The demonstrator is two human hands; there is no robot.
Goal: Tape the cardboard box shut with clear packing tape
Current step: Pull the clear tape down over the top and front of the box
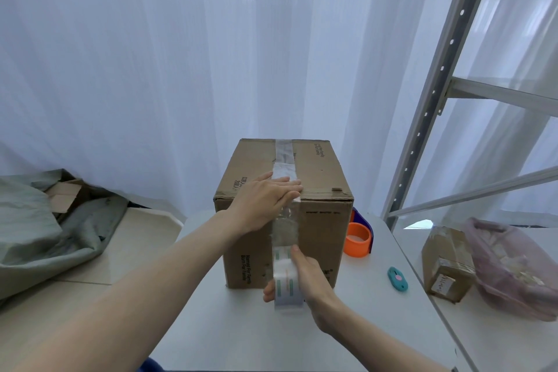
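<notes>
A brown cardboard box [320, 172] stands on a small white table [377, 320], its flaps closed. A strip of clear tape [283, 160] runs along the top seam and bends down over the near face. My left hand [265, 199] lies flat on the box's near top edge, fingers spread, pressing the tape. Low in front of the box, my right hand [308, 278] grips the roll of clear packing tape [287, 281]. The tape stretches from the roll up to the top edge.
An orange and purple tape dispenser [359, 237] sits just right of the box. A teal box cutter [397, 278] lies on the table's right side. A small taped parcel [447, 266] and a pink bag [513, 269] rest further right, under a metal rack [434, 84]. Grey-green cloth [45, 229] lies left.
</notes>
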